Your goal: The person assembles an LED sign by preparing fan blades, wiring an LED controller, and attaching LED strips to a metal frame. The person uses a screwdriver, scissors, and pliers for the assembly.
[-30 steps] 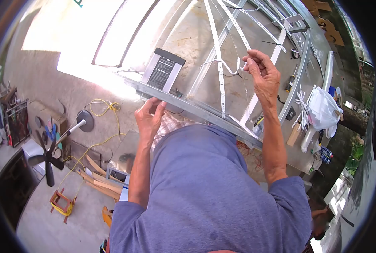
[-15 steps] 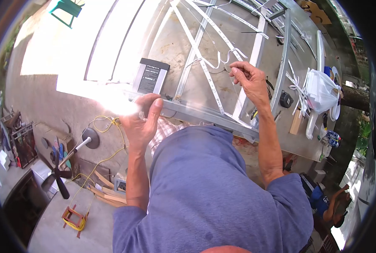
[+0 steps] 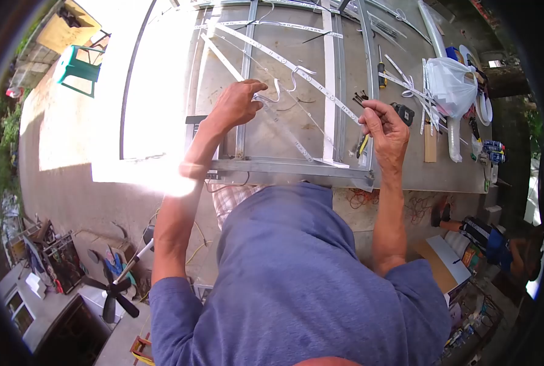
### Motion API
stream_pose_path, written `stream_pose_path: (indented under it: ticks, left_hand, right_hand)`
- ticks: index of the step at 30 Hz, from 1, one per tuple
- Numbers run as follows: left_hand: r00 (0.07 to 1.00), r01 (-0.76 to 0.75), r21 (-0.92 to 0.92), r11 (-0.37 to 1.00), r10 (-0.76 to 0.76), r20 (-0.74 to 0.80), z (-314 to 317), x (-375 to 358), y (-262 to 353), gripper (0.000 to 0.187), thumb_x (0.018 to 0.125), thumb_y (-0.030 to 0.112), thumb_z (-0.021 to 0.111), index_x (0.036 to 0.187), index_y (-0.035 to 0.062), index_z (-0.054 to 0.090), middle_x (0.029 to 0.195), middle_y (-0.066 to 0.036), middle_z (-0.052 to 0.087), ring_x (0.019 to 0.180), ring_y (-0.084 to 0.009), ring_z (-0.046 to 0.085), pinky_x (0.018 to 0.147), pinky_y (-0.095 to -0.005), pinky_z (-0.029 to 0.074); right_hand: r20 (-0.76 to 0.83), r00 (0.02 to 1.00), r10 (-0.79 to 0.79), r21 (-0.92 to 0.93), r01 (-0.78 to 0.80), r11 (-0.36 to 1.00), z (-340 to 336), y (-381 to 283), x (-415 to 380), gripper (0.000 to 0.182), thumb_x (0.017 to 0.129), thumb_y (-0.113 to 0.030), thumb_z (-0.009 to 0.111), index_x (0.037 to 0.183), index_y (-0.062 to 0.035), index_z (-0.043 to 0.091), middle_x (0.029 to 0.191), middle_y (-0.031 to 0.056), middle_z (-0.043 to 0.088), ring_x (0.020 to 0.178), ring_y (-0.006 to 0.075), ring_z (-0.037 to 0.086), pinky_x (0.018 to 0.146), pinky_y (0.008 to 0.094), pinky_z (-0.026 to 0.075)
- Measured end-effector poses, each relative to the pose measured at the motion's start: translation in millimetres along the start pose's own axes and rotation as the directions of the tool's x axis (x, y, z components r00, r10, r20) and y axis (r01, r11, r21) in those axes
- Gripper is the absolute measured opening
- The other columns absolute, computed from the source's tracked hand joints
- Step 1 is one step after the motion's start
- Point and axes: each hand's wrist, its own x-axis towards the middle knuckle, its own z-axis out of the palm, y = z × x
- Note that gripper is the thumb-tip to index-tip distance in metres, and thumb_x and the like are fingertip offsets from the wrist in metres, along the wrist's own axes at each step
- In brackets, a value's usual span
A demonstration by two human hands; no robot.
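Observation:
My left hand (image 3: pixel 238 105) is over the metal frame (image 3: pixel 284 168), its fingers closed around a white LED strip (image 3: pixel 223 58). The strip is blurred just below the hand, and a loose curled white end shows by the fingertips. To the right, my right hand (image 3: pixel 384 131) pinches the end of a second LED strip (image 3: pixel 284 63), which runs diagonally to the upper left across the frame. Close beyond the right fingers are several small dark-tipped pieces (image 3: pixel 360 96) and a black tape measure (image 3: pixel 402 114). A yellow-and-black tool (image 3: pixel 362 145) lies beside the right hand.
A white plastic bag (image 3: pixel 447 85) and loose white strips (image 3: pixel 400 78) lie on the table's right side. A screwdriver (image 3: pixel 381 70) lies near the frame's right bar. Left stands a green stool (image 3: pixel 77 67); below it, a fan (image 3: pixel 112 291). Another person (image 3: pixel 509 250) is at lower right.
My left hand has left the frame's near edge and reached forward to an LED strip. My right hand has moved right with the other strip's end. The view has shifted.

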Motion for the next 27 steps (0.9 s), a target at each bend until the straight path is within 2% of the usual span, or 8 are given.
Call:
stream_pose_path:
  ticks: [3, 6, 11, 16, 19, 20, 23, 27]
  left_hand:
    - [0.995, -0.096, -0.005, 0.995, 0.096, -0.022, 8.6, 13.4, -7.7, 0.033, 0.081, 0.015, 0.072, 0.112, 0.0046, 0.07, 0.121, -0.013, 0.067, 0.1, -0.0344, 0.066, 0.087, -0.0405, 0.051]
    - [0.997, -0.073, -0.001, 0.997, 0.073, -0.031, 12.6, 14.4, -8.6, 0.024, 0.083, 0.018, 0.072, 0.102, 0.0032, 0.073, 0.097, -0.015, 0.072, 0.08, -0.0292, 0.067, 0.073, -0.0376, 0.051]
    - [0.999, 0.021, -0.052, 0.998, -0.019, 0.037, 7.5, 9.8, -3.7, 0.021, 0.084, 0.02, 0.07, 0.1, 0.0069, 0.074, 0.079, -0.017, 0.07, 0.072, -0.0321, 0.066, 0.068, -0.0411, 0.05]
    - [0.998, 0.029, -0.149, 0.988, -0.036, -0.043, 14.4, 12.5, -19.0, 0.022, 0.085, 0.021, 0.07, 0.098, 0.0038, 0.074, 0.069, -0.015, 0.066, 0.06, -0.0227, 0.061, 0.061, -0.0363, 0.048]
    - [0.999, 0.028, -0.205, 0.978, -0.034, -0.026, 12.1, 14.0, -21.7, 0.023, 0.086, 0.018, 0.068, 0.099, -0.0011, 0.071, 0.071, -0.015, 0.067, 0.06, -0.0211, 0.061, 0.061, -0.0345, 0.049]
    - [0.999, 0.032, -0.214, 0.976, -0.039, -0.028, 10.9, 15.7, -21.7, 0.023, 0.086, 0.017, 0.068, 0.099, -0.0011, 0.071, 0.072, -0.015, 0.068, 0.06, -0.0205, 0.061, 0.061, -0.0337, 0.049]
    - [0.997, 0.079, -0.243, 0.967, -0.08, 0.005, 7.1, 14.2, -13.3, 0.022, 0.087, 0.016, 0.068, 0.102, -0.0001, 0.072, 0.072, -0.012, 0.069, 0.059, -0.0161, 0.062, 0.058, -0.03, 0.049]
    - [0.977, 0.21, -0.215, 0.954, -0.195, 0.091, 2.5, 18.4, -5.3, 0.02, 0.087, 0.015, 0.071, 0.101, 0.0004, 0.072, 0.073, -0.01, 0.069, 0.061, -0.0114, 0.063, 0.058, -0.0257, 0.048]
  right_hand:
    - [-0.263, 0.965, 0.014, 0.046, -0.002, 0.999, -34.7, 4.2, -23.2, 0.023, 0.095, -0.013, 0.065, 0.113, 0.0014, 0.065, 0.081, 0.0033, 0.066, 0.063, 0.005, 0.054, 0.056, 0.0187, 0.043]
    - [-0.442, 0.893, 0.088, 0.078, -0.059, 0.995, -71.4, 18.0, -48.5, 0.023, 0.096, -0.015, 0.064, 0.113, 0.0013, 0.064, 0.08, 0.0026, 0.064, 0.062, 0.0036, 0.053, 0.052, 0.0178, 0.039]
    - [-0.485, 0.804, 0.344, 0.032, -0.377, 0.926, -99.9, 69.9, -103.5, 0.023, 0.095, -0.014, 0.062, 0.112, 0.0013, 0.065, 0.08, 0.003, 0.064, 0.062, 0.0048, 0.053, 0.052, 0.0201, 0.041]
    - [-0.441, 0.778, 0.447, -0.15, -0.555, 0.818, -100.4, 121.9, -130.1, 0.022, 0.091, -0.013, 0.065, 0.107, 0.0011, 0.067, 0.083, 0.0066, 0.068, 0.067, 0.0127, 0.062, 0.06, 0.0282, 0.05]
    - [-0.399, 0.903, 0.157, -0.551, -0.373, 0.746, -101.2, 154.9, -124.8, 0.021, 0.088, -0.011, 0.064, 0.105, 0.0009, 0.068, 0.089, 0.012, 0.071, 0.074, 0.025, 0.068, 0.069, 0.0349, 0.053]
    - [-0.417, 0.893, 0.172, -0.553, -0.399, 0.731, -104.4, 164.1, -121.0, 0.021, 0.086, -0.008, 0.063, 0.104, 0.0006, 0.067, 0.096, 0.0176, 0.069, 0.088, 0.0354, 0.065, 0.079, 0.0418, 0.051]
    - [-0.478, 0.878, 0.0, -0.756, -0.412, 0.508, -121.6, 187.8, -114.9, 0.021, 0.084, -0.006, 0.062, 0.104, -0.0005, 0.065, 0.1, 0.0185, 0.064, 0.097, 0.0379, 0.06, 0.084, 0.0447, 0.049]
    - [-0.443, 0.888, 0.125, -0.794, -0.453, 0.406, -154.8, 213.7, -123.7, 0.02, 0.083, -0.005, 0.062, 0.103, -0.0024, 0.063, 0.101, 0.0182, 0.058, 0.1, 0.0396, 0.056, 0.087, 0.0465, 0.046]
